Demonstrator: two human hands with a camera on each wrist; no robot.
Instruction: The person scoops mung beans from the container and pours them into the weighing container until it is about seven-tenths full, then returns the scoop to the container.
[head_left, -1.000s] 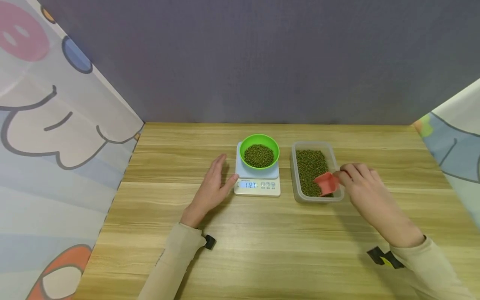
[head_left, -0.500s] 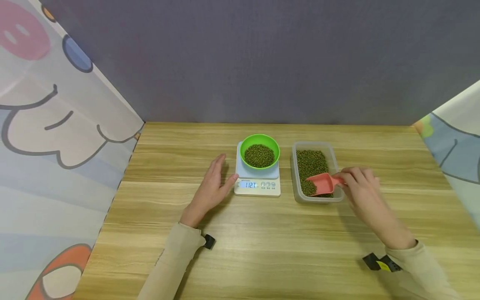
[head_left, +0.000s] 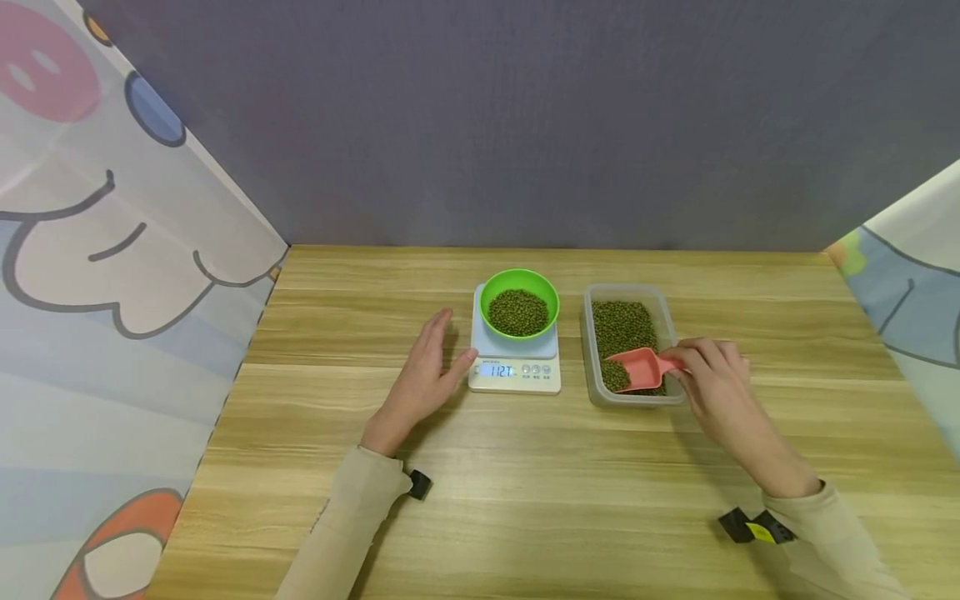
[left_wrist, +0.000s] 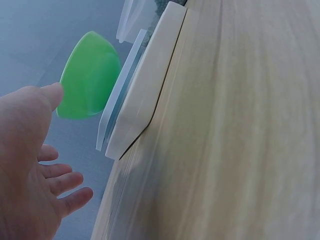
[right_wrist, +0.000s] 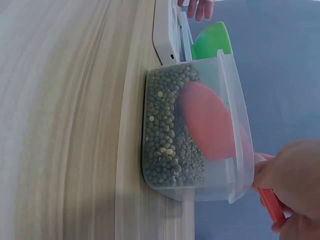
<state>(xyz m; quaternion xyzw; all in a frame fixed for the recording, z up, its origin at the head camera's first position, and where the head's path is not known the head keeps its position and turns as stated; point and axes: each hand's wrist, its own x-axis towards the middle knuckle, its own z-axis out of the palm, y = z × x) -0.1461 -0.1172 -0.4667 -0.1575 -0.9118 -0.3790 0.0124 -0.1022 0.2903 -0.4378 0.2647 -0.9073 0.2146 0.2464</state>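
My right hand grips the handle of a pink scoop, whose bowl dips into green mung beans in a clear plastic box. Beans lie at the scoop's front lip. In the right wrist view the scoop shows through the box wall, its tip in the beans. My left hand has its fingers extended beside a white kitchen scale, thumb near its left edge. On the scale stands a green bowl holding mung beans; the display reads about 112.7.
The wooden table carries the scale and, to its right, the box. A grey wall rises behind the table. Cartoon-printed cloth hangs at the left, with more on the right.
My right hand has turned and shifted slightly left, tipping the scoop from steep to flatter, its lip pushed leftward into the beans. The left hand, scale and bowl stay put.
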